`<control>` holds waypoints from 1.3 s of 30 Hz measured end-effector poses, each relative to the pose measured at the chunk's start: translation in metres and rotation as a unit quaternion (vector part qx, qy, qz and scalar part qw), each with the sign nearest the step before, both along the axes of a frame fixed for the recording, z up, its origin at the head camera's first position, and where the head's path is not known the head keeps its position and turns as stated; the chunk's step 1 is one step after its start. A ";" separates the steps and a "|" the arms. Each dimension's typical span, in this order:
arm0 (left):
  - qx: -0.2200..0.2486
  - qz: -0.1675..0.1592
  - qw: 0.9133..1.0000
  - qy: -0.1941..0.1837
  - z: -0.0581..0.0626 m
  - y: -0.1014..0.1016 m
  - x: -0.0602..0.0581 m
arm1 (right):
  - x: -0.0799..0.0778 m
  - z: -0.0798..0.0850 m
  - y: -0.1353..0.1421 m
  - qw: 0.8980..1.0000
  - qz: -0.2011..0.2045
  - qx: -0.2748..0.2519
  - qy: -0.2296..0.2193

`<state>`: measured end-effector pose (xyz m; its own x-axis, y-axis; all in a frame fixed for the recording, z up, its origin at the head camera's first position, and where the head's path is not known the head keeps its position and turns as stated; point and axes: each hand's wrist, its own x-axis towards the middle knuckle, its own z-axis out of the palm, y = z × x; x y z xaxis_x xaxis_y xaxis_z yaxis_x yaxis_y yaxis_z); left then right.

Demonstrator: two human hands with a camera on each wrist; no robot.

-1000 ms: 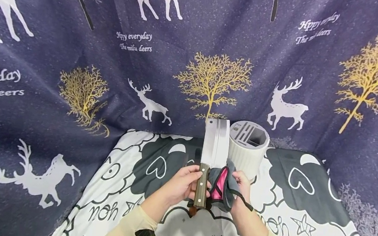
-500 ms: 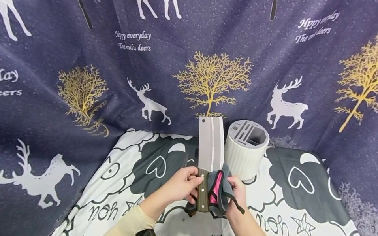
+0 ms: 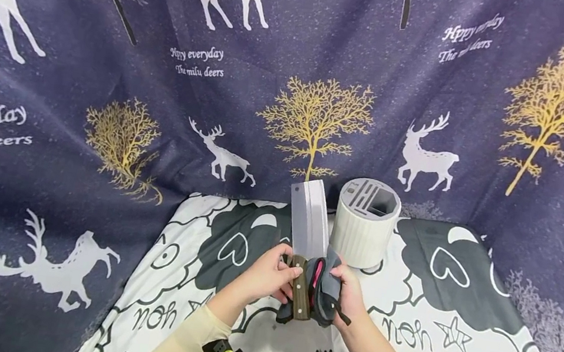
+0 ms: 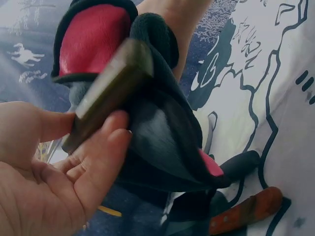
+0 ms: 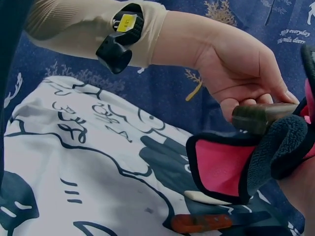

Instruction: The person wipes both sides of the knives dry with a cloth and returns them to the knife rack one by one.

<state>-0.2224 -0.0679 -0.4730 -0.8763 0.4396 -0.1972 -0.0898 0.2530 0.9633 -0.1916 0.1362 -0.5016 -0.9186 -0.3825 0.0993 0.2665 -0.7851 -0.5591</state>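
Observation:
A cleaver (image 3: pixel 310 218) with a broad steel blade and riveted wooden handle (image 3: pixel 302 294) points up and away, leaning slightly left. My left hand (image 3: pixel 269 272) pinches the handle between thumb and fingers, which the left wrist view shows closely. In my right hand (image 3: pixel 350 286) is a folded grey cloth (image 3: pixel 329 283) with pink lining and black edging. The cloth lies against the right side of the cleaver, by the base of the blade. In the right wrist view a pink flap (image 5: pixel 221 164) hangs below the cleaver's handle; most of the right hand is hidden there.
A white ribbed knife block (image 3: pixel 362 234) with a grey slotted top stands just behind the right hand. Below the cloth lies a knife with an orange-brown handle (image 5: pixel 202 222), beside a pale slim object (image 5: pixel 206 197). A printed deer curtain (image 3: pixel 248 106) rises behind the cloth-covered surface.
The cleaver has shifted a little left and toward me and now leans left. The right hand has moved left with the cloth, whose pink side shows less in the head view.

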 end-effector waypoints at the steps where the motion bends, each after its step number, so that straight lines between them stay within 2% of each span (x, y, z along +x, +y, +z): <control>1: 0.009 0.000 1.000 -0.006 -0.001 0.000 0.000 | 0.000 0.000 -0.001 1.000 0.001 0.000 0.001; 4: 0.034 0.001 0.999 -0.011 -0.003 0.000 -0.001 | 0.000 -0.001 -0.001 1.000 0.007 -0.016 -0.007; 7: 0.037 0.004 0.999 -0.001 -0.002 -0.001 -0.001 | -0.001 -0.002 -0.001 0.999 0.016 -0.030 -0.012; 13: -0.009 0.013 0.999 0.046 0.003 -0.003 -0.001 | -0.001 -0.007 0.001 0.999 0.031 -0.042 -0.016; 15: -0.022 0.015 0.998 0.061 0.004 -0.003 -0.001 | 0.000 -0.007 0.001 0.999 0.030 -0.034 -0.022; 18: -0.027 0.013 0.997 0.076 0.008 -0.005 -0.002 | 0.003 -0.005 0.000 0.998 0.013 -0.009 -0.053; 22: -0.016 0.012 0.997 0.074 0.011 -0.007 -0.008 | 0.008 -0.007 -0.002 0.998 0.032 -0.015 -0.058; 25: -0.005 0.010 0.998 0.066 0.010 -0.009 -0.013 | 0.010 -0.012 -0.003 0.998 0.059 -0.024 -0.030; 29: 0.014 0.005 0.998 0.054 0.007 -0.012 -0.021 | 0.014 -0.015 -0.004 0.997 0.059 0.012 -0.041; 32: 0.031 0.005 0.998 0.051 0.004 -0.014 -0.027 | 0.016 -0.016 -0.004 0.996 0.067 0.011 -0.060; 36: 0.054 0.019 0.997 0.052 0.001 -0.014 -0.034 | 0.017 -0.015 -0.003 0.995 0.080 -0.009 -0.059; 39: 0.067 0.029 0.996 0.056 0.001 -0.011 -0.038 | 0.015 -0.013 0.000 0.996 0.077 0.008 -0.054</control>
<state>-0.2608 -0.0792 -0.4715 -0.9144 0.4027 -0.0400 0.0088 0.1186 0.9929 -0.1766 0.1365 -0.5142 -0.8542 -0.5200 -0.0048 0.4422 -0.7216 -0.5327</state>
